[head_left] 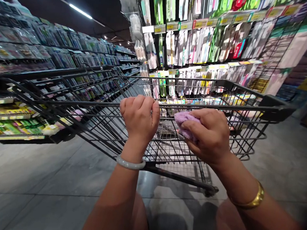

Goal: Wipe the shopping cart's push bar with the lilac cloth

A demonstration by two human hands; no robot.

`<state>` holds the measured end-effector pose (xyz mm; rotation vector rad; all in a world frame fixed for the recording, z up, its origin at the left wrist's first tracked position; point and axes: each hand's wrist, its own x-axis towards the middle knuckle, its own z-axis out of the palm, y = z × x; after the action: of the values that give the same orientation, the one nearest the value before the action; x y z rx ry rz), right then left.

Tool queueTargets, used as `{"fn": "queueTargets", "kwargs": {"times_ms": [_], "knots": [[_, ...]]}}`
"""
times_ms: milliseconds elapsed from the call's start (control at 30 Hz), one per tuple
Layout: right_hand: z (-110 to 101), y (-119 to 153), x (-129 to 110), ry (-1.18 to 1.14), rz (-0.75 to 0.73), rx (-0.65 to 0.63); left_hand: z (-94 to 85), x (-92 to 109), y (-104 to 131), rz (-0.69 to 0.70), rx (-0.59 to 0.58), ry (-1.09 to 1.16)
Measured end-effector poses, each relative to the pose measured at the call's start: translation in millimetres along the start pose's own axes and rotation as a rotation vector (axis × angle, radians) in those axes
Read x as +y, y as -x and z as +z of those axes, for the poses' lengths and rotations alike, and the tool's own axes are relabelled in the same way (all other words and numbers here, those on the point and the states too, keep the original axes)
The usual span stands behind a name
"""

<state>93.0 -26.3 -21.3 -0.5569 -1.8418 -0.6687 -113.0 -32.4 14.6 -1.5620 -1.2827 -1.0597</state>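
Observation:
A black wire shopping cart (106, 125) stands sideways across the view, close in front of me. My left hand (139, 115) is closed around its upper side rail, knuckles up, with a pale bangle on the wrist. To the right, my right hand (211, 134) grips a bunched purple cloth (186, 123) just below the same rail, against the cart's wire side. Much of the cloth is hidden inside the fingers. A gold bangle circles my right wrist.
Ahead, a lit display rack (183, 46) holds several rows of hanging toothbrush packs. Long stocked shelves (76, 47) run along the aisle at left. A cart wheel (211, 191) rests on the grey tiled floor (42, 180). My knees are at the bottom edge.

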Motion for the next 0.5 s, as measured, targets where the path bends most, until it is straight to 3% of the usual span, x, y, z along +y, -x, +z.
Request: {"fn": "queueTargets", "kwargs": {"times_ms": [500], "knots": [[6.6, 4.9, -10.1, 0.031, -0.005, 0.005, 2.5, -0.2, 2.6, -0.026, 0.009, 0.023]]}}
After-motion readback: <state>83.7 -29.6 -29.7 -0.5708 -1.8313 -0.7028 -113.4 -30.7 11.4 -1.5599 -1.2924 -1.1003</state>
